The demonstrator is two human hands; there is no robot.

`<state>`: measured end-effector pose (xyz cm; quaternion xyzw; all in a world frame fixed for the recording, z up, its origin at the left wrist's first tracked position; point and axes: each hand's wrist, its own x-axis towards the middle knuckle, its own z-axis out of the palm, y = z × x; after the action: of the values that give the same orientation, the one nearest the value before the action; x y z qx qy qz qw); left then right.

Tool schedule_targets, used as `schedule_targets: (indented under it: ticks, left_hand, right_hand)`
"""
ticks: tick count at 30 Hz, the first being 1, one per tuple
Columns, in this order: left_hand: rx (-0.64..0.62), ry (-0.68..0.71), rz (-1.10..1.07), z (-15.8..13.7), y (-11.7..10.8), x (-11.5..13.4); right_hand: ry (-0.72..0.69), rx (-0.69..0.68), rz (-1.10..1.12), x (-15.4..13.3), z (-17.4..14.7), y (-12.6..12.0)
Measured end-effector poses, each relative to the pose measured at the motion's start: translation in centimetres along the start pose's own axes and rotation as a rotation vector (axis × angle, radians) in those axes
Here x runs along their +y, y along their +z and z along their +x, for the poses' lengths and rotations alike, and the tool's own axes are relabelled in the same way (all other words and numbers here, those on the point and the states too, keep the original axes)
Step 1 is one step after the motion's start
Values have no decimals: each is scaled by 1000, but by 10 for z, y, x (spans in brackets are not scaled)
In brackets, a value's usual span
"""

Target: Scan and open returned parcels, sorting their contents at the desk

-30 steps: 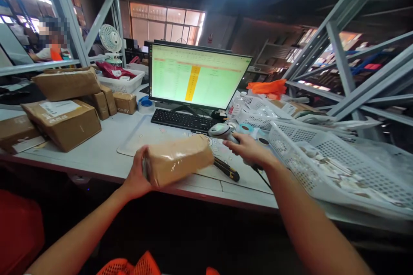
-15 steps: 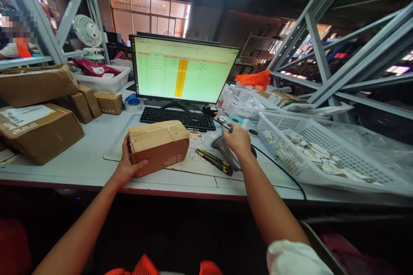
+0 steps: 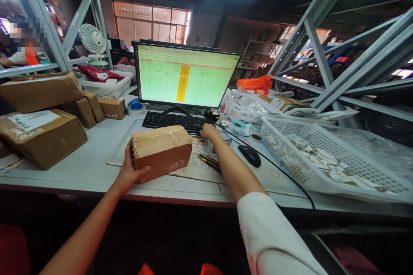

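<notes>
My left hand (image 3: pixel 134 171) is closed around the left end of a brown cardboard box (image 3: pixel 164 157), thumb on its printed front side. The box stands at the desk's front, its taped pale top tilted toward me. At the right end of the black keyboard (image 3: pixel 166 120), my right hand (image 3: pixel 209 131) is over the keys, its fingertips mostly hidden. Two yellow-and-black cutters (image 3: pixel 208 161) lie under my right forearm, which covers part of them. The grey scanner is almost wholly hidden behind that forearm. A black mouse (image 3: pixel 249 155) rests to the right.
A lit monitor (image 3: pixel 185 75) stands behind the keyboard. Brown boxes (image 3: pixel 41 137) are stacked at left, near a blue tape roll (image 3: pixel 136 106). A white basket (image 3: pixel 309 159) with small items fills the right side; a black cable (image 3: pixel 284 172) runs before it.
My right hand has moved from above the scanner leftward to the keyboard's right end. The mouse has come into full view. My left hand keeps its hold on the box.
</notes>
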<state>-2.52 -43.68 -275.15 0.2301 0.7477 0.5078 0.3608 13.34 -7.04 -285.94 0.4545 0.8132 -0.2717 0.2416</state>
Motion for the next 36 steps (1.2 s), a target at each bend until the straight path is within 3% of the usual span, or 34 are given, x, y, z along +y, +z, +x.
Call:
schedule_targets:
  ticks: [6, 9, 12, 16, 20, 24, 26, 28, 32, 34, 36]
  left_hand:
    - [-13, 10, 1, 0, -1, 0]
    - [-29, 8, -15, -2, -2, 0]
    - [-69, 16, 23, -1, -2, -1]
    - [-103, 28, 52, 5, -3, -1]
    - [91, 143, 240, 7, -7, 18]
    - [355, 392, 805, 0, -10, 74]
    - [364, 474, 1083, -5, -6, 102]
    - [289, 484, 1262, -9, 1, 119]
    - [39, 490, 1440, -11, 22, 120]
    - [-6, 492, 1479, -10, 31, 116]
    - [14, 472, 1484, -9, 37, 115]
  right_hand:
    - [-71, -74, -23, -17, 8, -9]
    - [-95, -80, -57, -26, -4, -21]
    - [-155, -87, -100, -24, -43, -25]
    - [-257, -90, -171, 3, -122, -4]
    - [-342, -19, -175, 35, -173, 26]
    - [-356, 71, -92, 49, -177, 46]
    - [-355, 93, -18, 50, -170, 51]
    - [-377, 130, 107, 45, -165, 51]
    - [-503, 260, 509, 16, -171, 38]
    - [-541, 166, 777, -5, -180, 28]
    - [-537, -22, 1057, -26, -187, 21]
